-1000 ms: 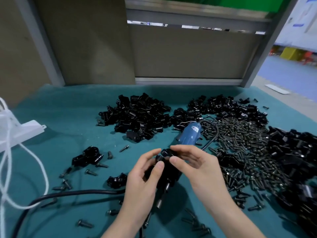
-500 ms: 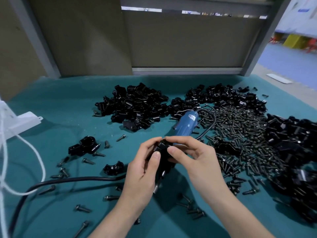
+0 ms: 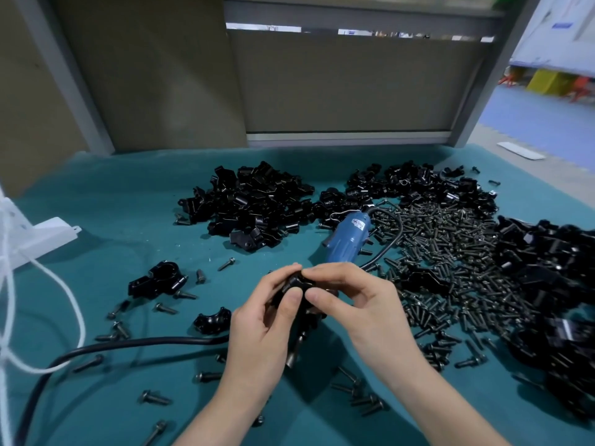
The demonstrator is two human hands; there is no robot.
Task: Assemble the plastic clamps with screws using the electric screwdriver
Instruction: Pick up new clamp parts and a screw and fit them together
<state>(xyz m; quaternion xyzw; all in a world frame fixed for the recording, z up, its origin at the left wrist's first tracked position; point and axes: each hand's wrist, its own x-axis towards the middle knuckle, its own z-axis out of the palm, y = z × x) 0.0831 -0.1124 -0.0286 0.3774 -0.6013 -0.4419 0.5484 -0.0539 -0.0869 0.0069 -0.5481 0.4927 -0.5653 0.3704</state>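
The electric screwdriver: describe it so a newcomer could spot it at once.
On the teal table, look just beyond the left hand and right hand gripping a clamp, at the left edge of the screw pile. The electric screwdriver lies there. It is the only blue thing among black parts.

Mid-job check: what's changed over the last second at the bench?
The left hand and right hand keep gripping the black clamp; their thumbs have edged closer together on it. Nothing picked up or let go. The blue screwdriver, screw pile and clamp pile lie unmoved on the mat.
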